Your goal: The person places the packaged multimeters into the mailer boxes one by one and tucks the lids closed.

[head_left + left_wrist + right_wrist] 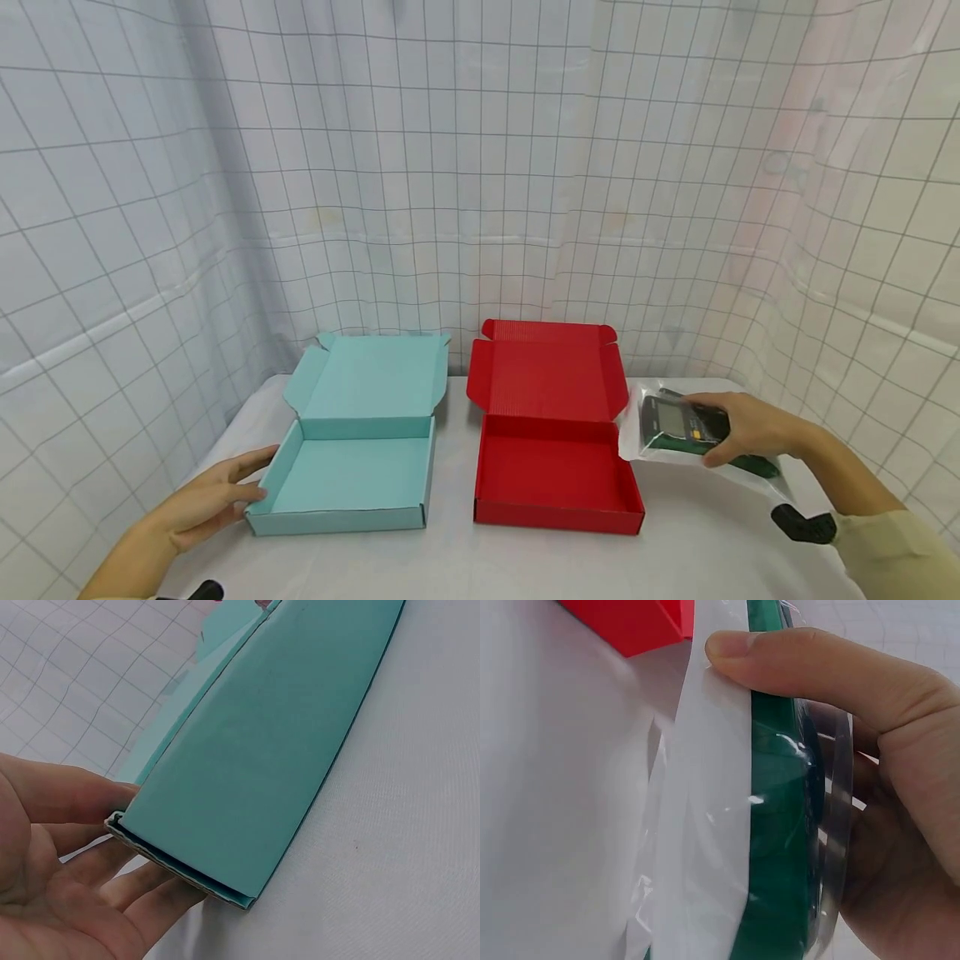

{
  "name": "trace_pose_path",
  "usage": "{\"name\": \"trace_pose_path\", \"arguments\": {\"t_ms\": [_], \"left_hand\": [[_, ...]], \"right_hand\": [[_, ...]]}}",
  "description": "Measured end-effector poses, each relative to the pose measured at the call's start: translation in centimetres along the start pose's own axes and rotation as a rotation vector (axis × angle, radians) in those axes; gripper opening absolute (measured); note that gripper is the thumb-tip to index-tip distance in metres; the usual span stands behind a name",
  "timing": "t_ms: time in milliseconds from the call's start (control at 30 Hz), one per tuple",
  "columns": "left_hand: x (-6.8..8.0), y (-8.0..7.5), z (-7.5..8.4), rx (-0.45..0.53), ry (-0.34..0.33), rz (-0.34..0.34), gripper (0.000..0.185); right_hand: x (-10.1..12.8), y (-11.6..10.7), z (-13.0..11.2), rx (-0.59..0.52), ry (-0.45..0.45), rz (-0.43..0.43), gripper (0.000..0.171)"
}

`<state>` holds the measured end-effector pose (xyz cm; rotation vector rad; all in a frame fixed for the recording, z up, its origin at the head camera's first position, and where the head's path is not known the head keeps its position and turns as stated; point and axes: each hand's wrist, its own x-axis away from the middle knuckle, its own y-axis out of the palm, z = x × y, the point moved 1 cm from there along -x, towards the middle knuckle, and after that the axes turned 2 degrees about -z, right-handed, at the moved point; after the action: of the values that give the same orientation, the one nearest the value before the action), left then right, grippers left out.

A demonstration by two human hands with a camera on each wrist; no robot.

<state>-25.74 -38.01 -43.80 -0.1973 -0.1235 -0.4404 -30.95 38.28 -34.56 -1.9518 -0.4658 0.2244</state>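
My right hand [757, 421] grips a digital multimeter [678, 421], black and green with a grey display, inside a clear plastic bag with a white strip [705, 787]. It is held to the right of an open red box [555, 471]. The right wrist view has the thumb on the bag's white strip and the other fingers behind the multimeter. At the left, my left hand [213, 500] touches the left wall of an open teal box [337, 521]. Up close, its thumb is at the top corner and its straight fingers lie along the outer side [187, 825].
Both boxes stand side by side on a white-covered table [450, 567], their lids [382, 375] folded back. White curtains [465, 167] with a grid pattern enclose the table at the back and both sides.
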Motion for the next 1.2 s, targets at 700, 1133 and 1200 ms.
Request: {"name": "trace_pose_path", "arguments": {"t_ms": [700, 1133, 1200], "left_hand": [[-0.2, -0.3, -0.3, 0.037, 0.035, -0.036, 0.08], [-0.1, -0.3, -0.3, 0.051, 0.045, -0.046, 0.079], [0.0, -0.3, -0.3, 0.05, 0.046, -0.048, 0.079]], "right_hand": [[-3.5, -0.8, -5.4, 0.033, -0.094, -0.021, 0.091], [-5.3, -0.1, -7.1, 0.004, -0.067, -0.049, 0.099], [-5.6, 0.0, -7.3, -0.007, -0.073, -0.055, 0.099]]}}
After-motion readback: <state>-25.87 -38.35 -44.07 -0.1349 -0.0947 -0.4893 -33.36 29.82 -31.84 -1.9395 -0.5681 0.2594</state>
